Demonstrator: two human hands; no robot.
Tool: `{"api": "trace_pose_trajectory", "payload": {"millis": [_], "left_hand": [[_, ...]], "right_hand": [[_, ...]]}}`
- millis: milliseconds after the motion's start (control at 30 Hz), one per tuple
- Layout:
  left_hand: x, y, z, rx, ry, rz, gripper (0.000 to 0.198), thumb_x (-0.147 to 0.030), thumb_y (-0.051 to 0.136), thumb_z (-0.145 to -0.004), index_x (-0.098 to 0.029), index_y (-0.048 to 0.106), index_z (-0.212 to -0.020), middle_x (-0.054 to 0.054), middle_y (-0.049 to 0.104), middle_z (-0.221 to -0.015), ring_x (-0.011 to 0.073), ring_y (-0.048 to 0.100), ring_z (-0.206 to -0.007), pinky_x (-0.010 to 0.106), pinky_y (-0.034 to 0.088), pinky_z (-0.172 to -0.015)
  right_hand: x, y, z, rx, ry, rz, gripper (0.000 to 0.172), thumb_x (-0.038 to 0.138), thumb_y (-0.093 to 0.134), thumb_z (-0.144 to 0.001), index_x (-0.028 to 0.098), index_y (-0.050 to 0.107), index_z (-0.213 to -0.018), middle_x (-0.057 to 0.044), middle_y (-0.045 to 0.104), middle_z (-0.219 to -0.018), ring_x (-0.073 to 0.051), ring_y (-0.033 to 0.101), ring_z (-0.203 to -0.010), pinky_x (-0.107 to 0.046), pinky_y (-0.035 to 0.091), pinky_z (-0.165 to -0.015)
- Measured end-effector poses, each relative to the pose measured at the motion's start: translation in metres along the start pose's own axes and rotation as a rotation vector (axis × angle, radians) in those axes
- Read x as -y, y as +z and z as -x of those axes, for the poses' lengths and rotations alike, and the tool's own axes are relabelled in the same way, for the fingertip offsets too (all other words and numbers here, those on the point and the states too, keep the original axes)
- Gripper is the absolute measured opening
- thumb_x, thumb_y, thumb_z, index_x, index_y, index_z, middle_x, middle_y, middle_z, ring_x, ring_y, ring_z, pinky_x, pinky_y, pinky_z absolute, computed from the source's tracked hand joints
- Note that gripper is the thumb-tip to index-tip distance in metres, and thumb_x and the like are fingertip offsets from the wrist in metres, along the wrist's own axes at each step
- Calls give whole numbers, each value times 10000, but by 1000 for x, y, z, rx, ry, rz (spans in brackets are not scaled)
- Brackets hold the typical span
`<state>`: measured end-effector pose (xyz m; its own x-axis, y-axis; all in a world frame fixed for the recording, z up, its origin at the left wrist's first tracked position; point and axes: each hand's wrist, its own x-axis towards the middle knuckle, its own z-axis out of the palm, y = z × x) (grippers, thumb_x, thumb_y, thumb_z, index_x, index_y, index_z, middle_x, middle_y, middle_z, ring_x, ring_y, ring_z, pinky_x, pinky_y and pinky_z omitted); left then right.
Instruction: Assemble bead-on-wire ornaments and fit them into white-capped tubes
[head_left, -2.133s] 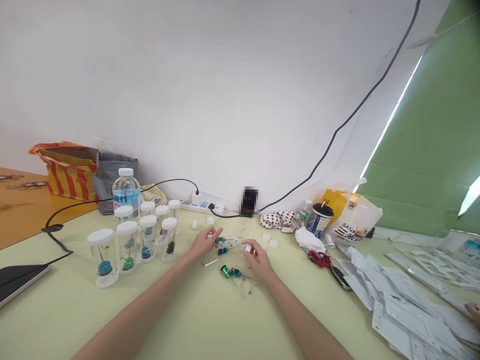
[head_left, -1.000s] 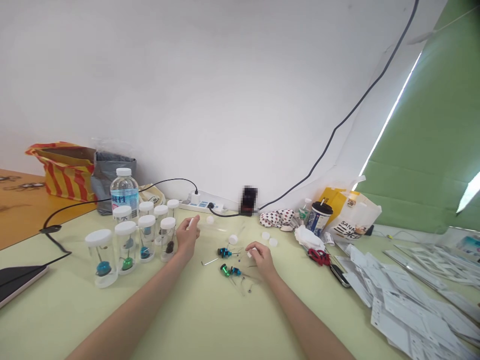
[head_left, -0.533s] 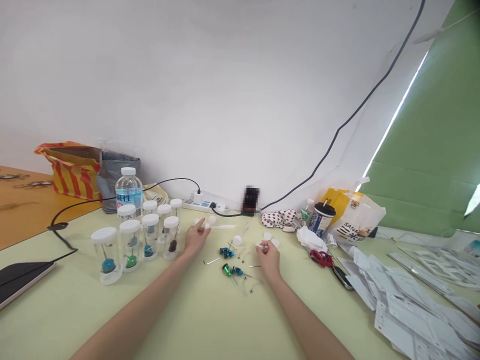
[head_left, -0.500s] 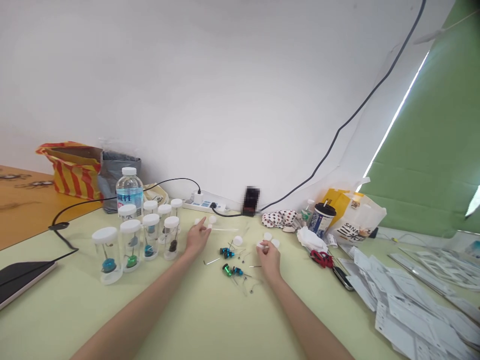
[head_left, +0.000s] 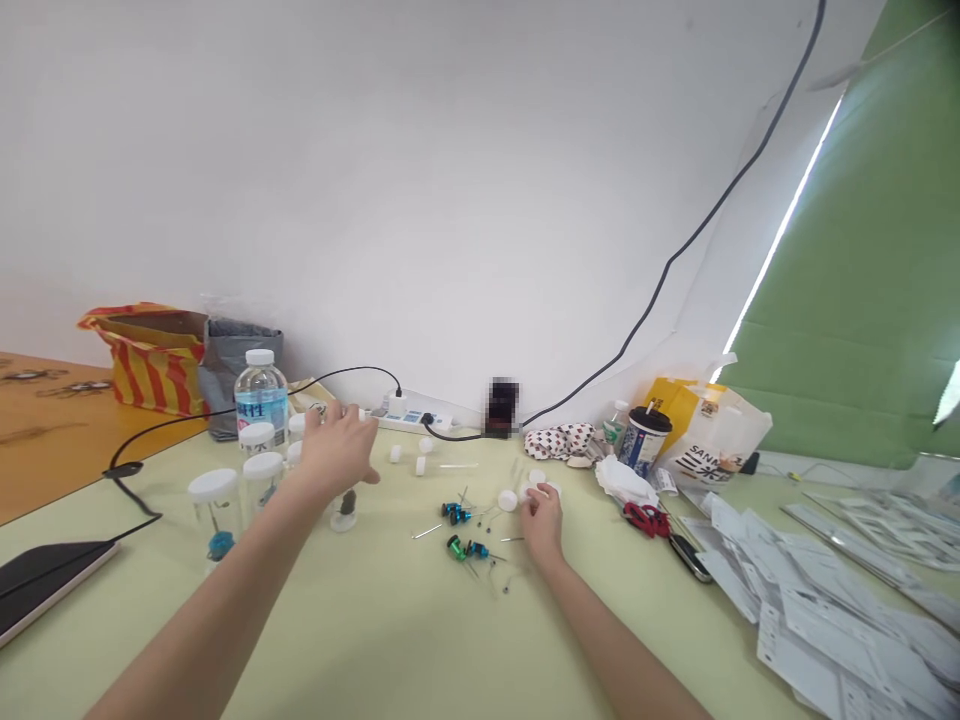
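My left hand (head_left: 341, 450) reaches over the group of clear jars with white lids, fingers apart. Below it stands a jar (head_left: 344, 520) with a dark piece inside; the hand hides its lid. At the front of the group is a jar (head_left: 214, 505) holding a blue piece. My right hand (head_left: 545, 518) rests on the table with curled fingers on a white cap (head_left: 528, 493), partly hidden. Another white cap (head_left: 508, 501) lies just left of it. Between the hands lie small blue metal parts (head_left: 455, 513), a green one (head_left: 456, 547) and thin metal pins (head_left: 426, 532).
Behind the jars stands a water bottle (head_left: 260, 395). White-capped tubes (head_left: 421, 466) lie near the power strip (head_left: 412, 415). To the right are red-handled scissors (head_left: 646, 519), a cup (head_left: 645, 440), a plastic bag (head_left: 716, 435) and stacked white sheets (head_left: 825, 610).
My left hand has moved left, from beside the white-capped tubes to above the jars. One loose white cap now lies farther right, close to my right hand, which has stayed nearly in place.
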<state>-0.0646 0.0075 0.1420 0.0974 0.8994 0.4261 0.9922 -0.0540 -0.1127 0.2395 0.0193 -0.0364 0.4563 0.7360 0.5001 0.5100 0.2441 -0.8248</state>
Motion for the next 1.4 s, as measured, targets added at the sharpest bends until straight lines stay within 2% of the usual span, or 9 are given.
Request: {"api": "trace_pose_trajectory", "payload": {"millis": [100, 233, 433, 667, 800, 933, 1033, 1167, 1400], "left_hand": [[13, 9, -4, 97, 18, -9, 395, -267, 794, -317, -198, 577, -641, 105, 591, -822, 385, 449, -999, 506, 290, -837], [12, 20, -7, 143, 53, 52, 315, -117, 746, -340, -189, 527, -554, 72, 598, -698, 359, 500, -929, 487, 292, -825], [11, 29, -9, 231, 87, 72, 333, -60, 703, -344, -186, 520, -592, 69, 596, -689, 326, 545, -833, 439, 324, -778], [19, 40, -17, 270, 46, 164, 395, -30, 655, -312, -194, 512, -641, 7, 561, -663, 266, 548, -733, 401, 354, -741], [-1, 37, -14, 223, 180, 522, 323, -239, 675, -439, -187, 543, -729, 4, 560, -724, 231, 540, -733, 320, 378, -672], [-39, 33, -3, 205, 370, 847, 311, -291, 613, -583, -170, 570, -866, 16, 577, -855, 184, 538, -776, 262, 387, -668], [-67, 33, 9, 142, 517, 775, 278, -221, 572, -645, -193, 606, -919, 14, 570, -882, 173, 535, -807, 298, 346, -786], [-95, 41, 24, 43, 627, 518, 465, -130, 520, -699, -262, 540, -1144, 40, 527, -928, 209, 508, -896, 323, 298, -797], [-103, 54, 28, 120, 712, 502, 516, -176, 540, -745, -240, 432, -1246, 66, 559, -983, 227, 524, -917, 341, 311, -806]], "right_hand": [[-2, 2, 0, 31, 15, -60, 266, 131, 509, -631, 108, 661, -848, -196, 489, -1144, -226, 587, -750, -390, 481, -749], [2, 0, 2, 40, -26, -85, 308, 130, 491, -632, 120, 637, -903, -178, 461, -1161, -194, 589, -720, -342, 485, -665], [21, -6, 9, 196, -170, 105, 217, 151, 453, -715, 208, 588, -875, -39, 601, -749, -210, 563, -757, -333, 408, -716], [30, -7, 12, 382, -208, 136, 335, 121, 395, -773, 236, 523, -1061, -44, 639, -1036, -210, 534, -1028, -363, 333, -852], [36, -11, 12, 385, -226, 94, 243, 257, 420, -829, 217, 552, -1029, -58, 636, -998, -213, 545, -993, -367, 345, -872], [50, -16, 14, 358, -276, -24, 276, 380, 406, -857, 202, 581, -975, -61, 633, -918, -202, 556, -919, -342, 374, -850], [63, -20, 17, 378, -303, -142, 285, 395, 420, -854, 196, 556, -1005, -49, 623, -876, -186, 554, -872, -321, 385, -827], [76, -20, 23, 449, -265, -258, 321, 416, 476, -825, 194, 500, -1055, -6, 594, -758, -162, 550, -755, -286, 403, -729], [67, -10, 21, 546, 5, -429, 308, 497, 509, -780, 192, 505, -826, 20, 560, -602, -150, 551, -597, -251, 378, -563]]}}
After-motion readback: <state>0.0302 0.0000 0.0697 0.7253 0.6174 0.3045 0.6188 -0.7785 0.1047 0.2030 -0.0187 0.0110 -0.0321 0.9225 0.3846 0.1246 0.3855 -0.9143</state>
